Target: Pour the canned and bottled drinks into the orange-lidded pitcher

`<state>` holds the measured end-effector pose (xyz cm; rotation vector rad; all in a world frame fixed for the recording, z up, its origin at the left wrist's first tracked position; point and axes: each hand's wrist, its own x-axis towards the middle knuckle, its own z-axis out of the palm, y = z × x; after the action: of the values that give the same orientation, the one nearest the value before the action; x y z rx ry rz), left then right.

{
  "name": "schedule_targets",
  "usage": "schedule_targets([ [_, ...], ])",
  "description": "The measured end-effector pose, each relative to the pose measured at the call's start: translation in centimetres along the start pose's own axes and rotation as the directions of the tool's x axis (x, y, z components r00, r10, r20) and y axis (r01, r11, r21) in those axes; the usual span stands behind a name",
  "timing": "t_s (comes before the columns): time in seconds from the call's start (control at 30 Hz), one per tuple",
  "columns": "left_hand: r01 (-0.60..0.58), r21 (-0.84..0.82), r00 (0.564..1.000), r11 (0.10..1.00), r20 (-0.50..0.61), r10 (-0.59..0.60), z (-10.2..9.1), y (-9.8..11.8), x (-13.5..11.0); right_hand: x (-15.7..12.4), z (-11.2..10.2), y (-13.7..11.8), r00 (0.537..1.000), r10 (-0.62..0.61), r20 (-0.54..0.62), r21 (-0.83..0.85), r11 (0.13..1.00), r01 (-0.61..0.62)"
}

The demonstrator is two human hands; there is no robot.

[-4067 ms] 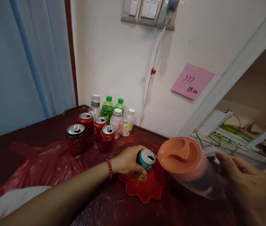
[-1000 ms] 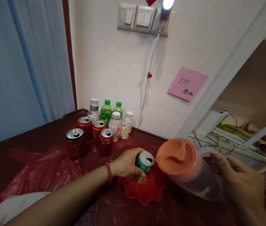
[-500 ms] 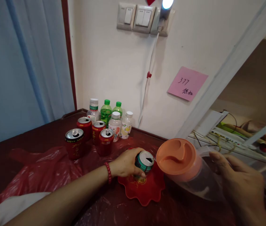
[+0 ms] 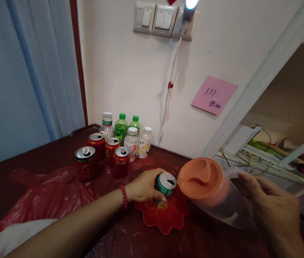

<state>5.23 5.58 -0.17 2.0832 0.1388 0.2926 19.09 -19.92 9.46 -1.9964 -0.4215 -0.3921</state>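
Note:
My left hand (image 4: 146,186), with a red bead bracelet at the wrist, is wrapped round a green and black drink can (image 4: 167,184). The can's top opening faces up and it leans slightly, over a red scalloped plate (image 4: 165,218). My right hand (image 4: 275,202) grips the handle of a clear plastic pitcher (image 4: 224,211) with an orange lid (image 4: 200,178). The pitcher is tilted left, its spout right beside the can's top. A little liquid seems to lie low in the pitcher; a stream is hard to make out.
Several opened red cans (image 4: 121,163) stand at the left, before several small bottles (image 4: 144,143) by the wall. Red plastic film (image 4: 47,193) covers part of the dark table. A white cable (image 4: 165,107) hangs from a socket; a cluttered shelf (image 4: 265,154) is at right.
Almost nothing differs. The pitcher and my right hand have shifted very slightly to the left; the can and my left hand stay in place.

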Motion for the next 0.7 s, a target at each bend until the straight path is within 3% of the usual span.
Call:
schedule_targets([
  [0.7,0.005,-0.003,1.000,1.000,-0.003,-0.005,-0.02,0.04,-0.02,0.03,-0.02,0.03,1.000,-0.012,-0.007,0.014,1.000,0.012],
])
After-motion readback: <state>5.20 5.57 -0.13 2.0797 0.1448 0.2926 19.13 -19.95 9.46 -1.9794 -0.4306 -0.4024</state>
